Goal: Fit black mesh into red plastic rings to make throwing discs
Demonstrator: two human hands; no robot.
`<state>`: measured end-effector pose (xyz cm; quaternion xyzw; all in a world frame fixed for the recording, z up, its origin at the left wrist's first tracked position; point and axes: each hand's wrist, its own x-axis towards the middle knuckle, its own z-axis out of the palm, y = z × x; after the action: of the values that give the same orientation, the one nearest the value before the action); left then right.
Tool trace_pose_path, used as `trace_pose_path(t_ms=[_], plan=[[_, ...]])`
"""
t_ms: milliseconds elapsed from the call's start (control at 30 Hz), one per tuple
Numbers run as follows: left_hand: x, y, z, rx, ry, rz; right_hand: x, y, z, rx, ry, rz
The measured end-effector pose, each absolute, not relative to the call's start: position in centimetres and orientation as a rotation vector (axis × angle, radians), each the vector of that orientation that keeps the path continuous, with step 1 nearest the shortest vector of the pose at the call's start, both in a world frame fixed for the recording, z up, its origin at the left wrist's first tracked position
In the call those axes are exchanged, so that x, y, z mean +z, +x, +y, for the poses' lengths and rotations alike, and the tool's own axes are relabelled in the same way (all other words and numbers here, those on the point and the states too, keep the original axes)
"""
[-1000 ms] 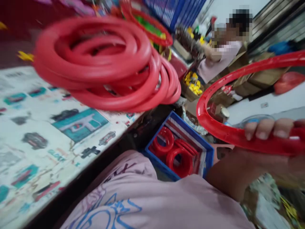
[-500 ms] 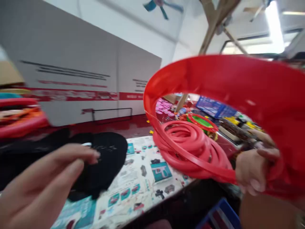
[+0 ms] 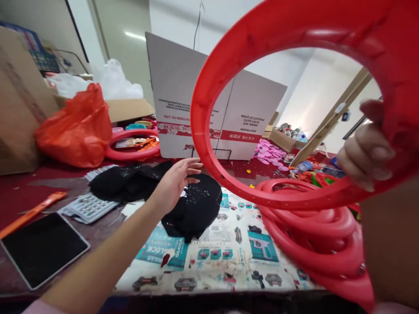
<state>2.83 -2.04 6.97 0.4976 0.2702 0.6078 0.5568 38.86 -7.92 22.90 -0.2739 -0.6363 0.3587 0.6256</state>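
Note:
My right hand [image 3: 368,150] is wrapped round the rim of a large red plastic ring [image 3: 202,111], raised upright on the right. Its inner face shows small ribs. My left hand [image 3: 180,181] is held out with fingers stretched and holds nothing, above a black cloth item [image 3: 199,205] with white speckles, perhaps a cap. I cannot tell whether the fingers touch it. Below the raised ring lies a heap of similar red rings [image 3: 314,244]. The printed sheet [image 3: 216,270] beneath shows toy-gun pictures.
On the left are a tablet [image 3: 44,248], a calculator [image 3: 91,207], an orange strip [image 3: 36,213], and a red plastic bag [image 3: 77,131] beside a cardboard box [image 3: 19,104]. A cardboard panel [image 3: 176,83] stands behind. Pink pieces [image 3: 270,152] lie at the back right.
The view has swung left, bringing the tablet, calculator and red bag into sight. The raised ring has turned to face me more fully. My left hand has reached forward over the black cloth.

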Motion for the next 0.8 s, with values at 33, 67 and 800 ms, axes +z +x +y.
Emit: trace_pose_path(t_ms=[33, 67, 800], plan=[[6.8, 2.7, -2.1, 1.479, 1.198, 0.66, 23.0, 38.2, -7.6, 0.861, -0.576, -1.516], [6.6, 2.5, -2.2, 1.476, 1.225, 0.677, 23.0, 37.6, -7.3, 0.899, -0.534, -1.569], [7.8, 3.7, 0.6, 1.67, 1.089, 0.622, 17.3, 38.4, -4.7, 1.097, -0.508, -1.351]])
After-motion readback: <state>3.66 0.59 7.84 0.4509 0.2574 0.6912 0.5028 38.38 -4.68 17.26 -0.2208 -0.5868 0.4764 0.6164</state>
